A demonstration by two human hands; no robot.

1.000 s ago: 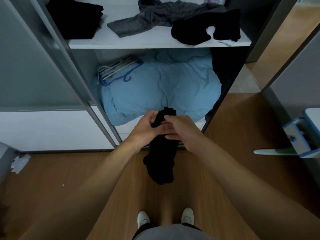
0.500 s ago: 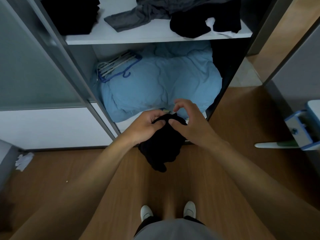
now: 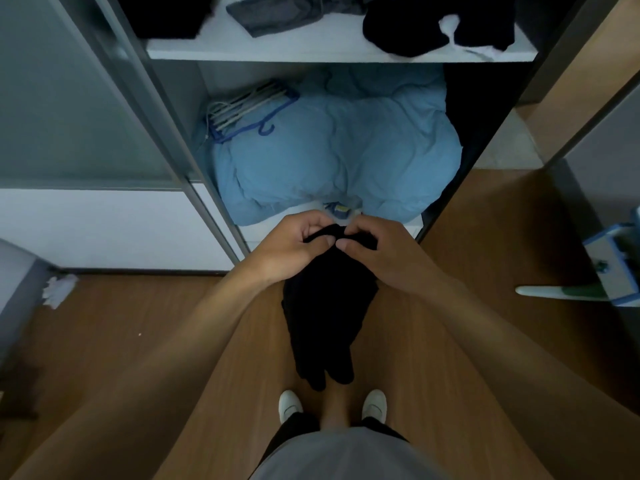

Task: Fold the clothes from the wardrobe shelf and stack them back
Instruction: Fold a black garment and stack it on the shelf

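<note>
A black garment [image 3: 325, 317] hangs down in front of me over the wooden floor, its lower end split in two near my shoes. My left hand [image 3: 294, 247] and my right hand [image 3: 384, 254] both pinch its top edge, side by side and almost touching. On the white wardrobe shelf [image 3: 311, 51] above lie a grey garment [image 3: 277, 12], a crumpled black garment with a white patch [image 3: 433, 26] and a dark stack [image 3: 166, 12] at the left.
A light blue duvet [image 3: 332, 154] fills the lower compartment, with a bundle of hangers [image 3: 242, 109] on its left. A sliding wardrobe door [image 3: 69, 98] stands at left. Crumpled paper [image 3: 59, 289] lies on the floor. A blue-and-white object [image 3: 613, 265] juts in at right.
The garment, bunched up half a second ago, now hangs long toward my feet. Both hands have come together at its top edge, and the view has tilted down slightly.
</note>
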